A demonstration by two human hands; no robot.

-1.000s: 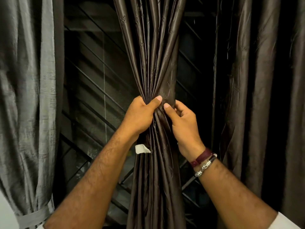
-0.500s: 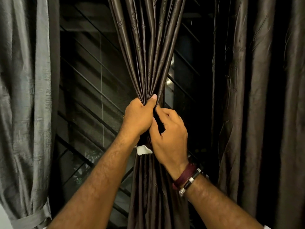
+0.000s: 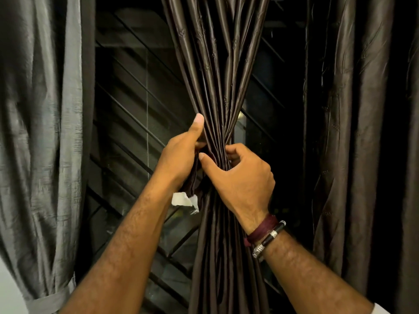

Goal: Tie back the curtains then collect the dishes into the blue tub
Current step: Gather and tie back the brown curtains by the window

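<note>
From the head camera I see two bare forearms reaching up from the bottom of the frame to a glossy dark brown pleated curtain (image 3: 217, 87) hanging down the centre. The fabric is gathered into a narrow waist at mid-frame and fans out above and below it.

The left hand (image 3: 181, 159), just left of centre, is closed around the left side of the bunch, thumb pointing up along the folds. It also pinches a dark fabric strip (image 3: 192, 177) that hangs down below the palm; a small white tag (image 3: 183, 199) shows at the strip's lower end.

The right hand (image 3: 244, 177), touching the bunch from the right, wraps it with the thumb across the front and the fingers curled behind. A maroon thread band and a black-and-silver bracelet (image 3: 267, 239) sit on that wrist.

At the left edge hangs a grey textured curtain (image 3: 40, 132), cinched by a grey band (image 3: 49, 301) in the lower left corner. A second dark brown curtain (image 3: 353, 132) hangs loose on the right. Between them I see a dark window with diagonal bars (image 3: 136, 109).
</note>
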